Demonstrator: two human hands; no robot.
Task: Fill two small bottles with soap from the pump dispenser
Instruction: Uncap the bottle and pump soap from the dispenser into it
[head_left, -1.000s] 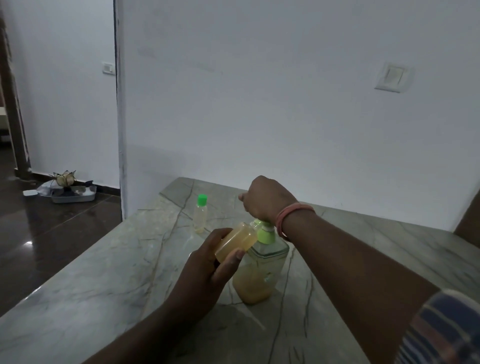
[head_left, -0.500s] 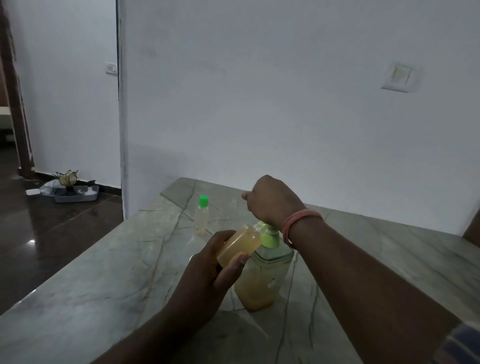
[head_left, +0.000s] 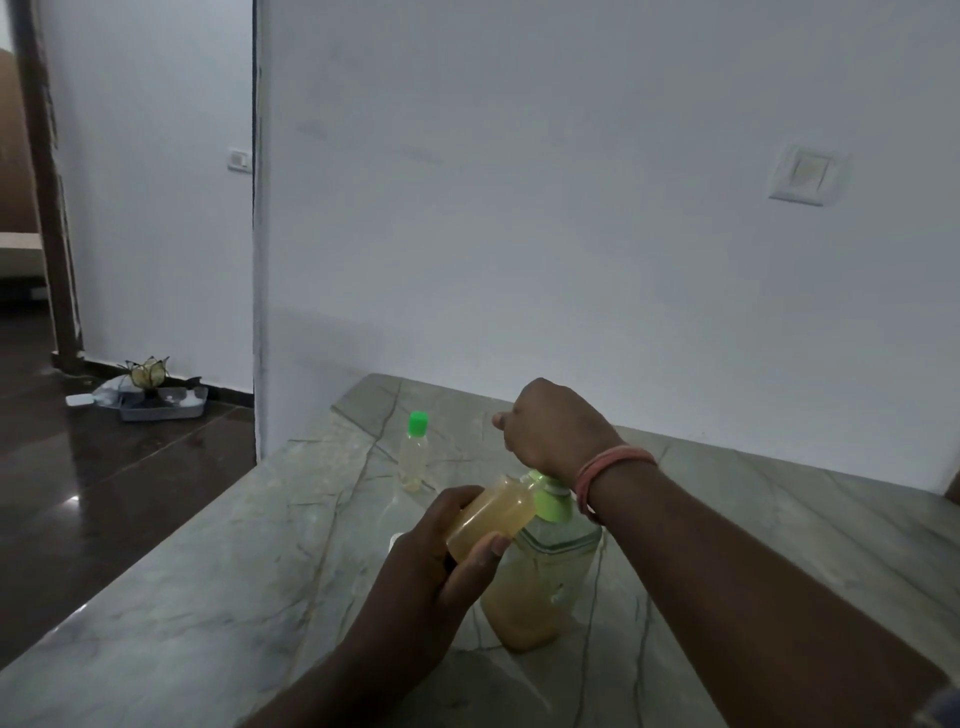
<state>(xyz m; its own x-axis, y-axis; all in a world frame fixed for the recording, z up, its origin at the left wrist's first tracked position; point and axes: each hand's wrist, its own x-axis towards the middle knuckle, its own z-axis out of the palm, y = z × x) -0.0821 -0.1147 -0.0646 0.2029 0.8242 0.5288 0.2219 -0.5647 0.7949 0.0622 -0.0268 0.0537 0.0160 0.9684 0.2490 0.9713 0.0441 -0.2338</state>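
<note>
The left hand (head_left: 441, 561) gripped a small open bottle (head_left: 491, 514), tilted, with thumb below and fingers (head_left: 457, 496) curled over its far side. The bottle held amber soap and its mouth met the green pump head (head_left: 550, 496) of the pump dispenser (head_left: 540, 577), which stood on the counter (head_left: 208, 597) just beyond the left thumb. The right hand (head_left: 556, 426) sat on top of the pump, its fingers curled down and inward; whether they clasped the pump head or only pressed it could not be told, since the hand hid the contact. A pink band (head_left: 608, 467) circled the right wrist.

Past the left fingers, farther out on the counter, stood a second small bottle (head_left: 414, 454) with a green cap, upright and well apart from both hands. A small pale object (head_left: 397, 540) lay on the counter just beside the left hand, too hidden to identify.

The white wall (head_left: 571, 208) closed off the counter's far edge close behind the right hand. The counter's left edge ran diagonally beside the dark floor (head_left: 104, 493), where a tray (head_left: 161, 405) with oddments sat by the wall. Bare counter stretched to the left of the left fingers and to the right of the right forearm.
</note>
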